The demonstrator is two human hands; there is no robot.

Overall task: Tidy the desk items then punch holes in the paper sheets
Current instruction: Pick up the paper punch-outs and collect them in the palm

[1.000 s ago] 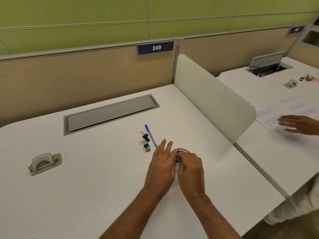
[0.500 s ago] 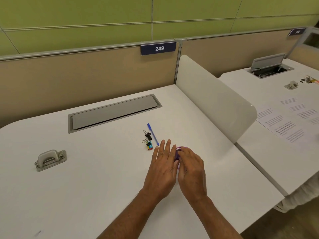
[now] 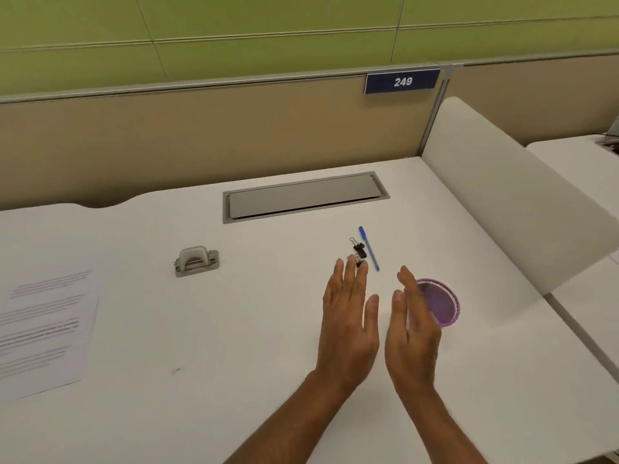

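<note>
1. Change since the earlier frames: the left hand (image 3: 348, 316) and right hand (image 3: 412, 333), which were pressed together over the purple round dish (image 3: 443, 304), are now parted and lifted off it. The dish lies uncovered on the desk (image 3: 234, 346). The view has also swung left, bringing the paper sheets into sight.
2. Paper sheets (image 3: 43, 333): printed pages lying flat at the far left of the desk, well apart from both hands.
3. Hole punch (image 3: 196, 261): grey, standing alone right of the sheets, untouched.
4. Cable hatch (image 3: 304, 197): a closed grey flap set into the desk on the far side, before the beige partition (image 3: 167, 142).
5. Left hand: open, palm down, fingers straight and holding nothing. Its fingertips hide part of the nearer binder clip (image 3: 360, 263).
6. Black binder clip (image 3: 359, 249): just beyond those fingertips and beside the blue pen (image 3: 368, 248), which lies slanted on the desk.
7. Right hand: open, turned edge-on, somewhat blurred, holding nothing. It covers the left edge of the dish; whether it touches it cannot be told.
8. Purple round dish: translucent with a pale rim, at the near right of the desk.
9. Number plate (image 3: 402, 81) reading 249, on the partition's top edge.
10. White divider (image 3: 502, 202): stands along the desk's right side, screening the neighbouring desk.
</note>
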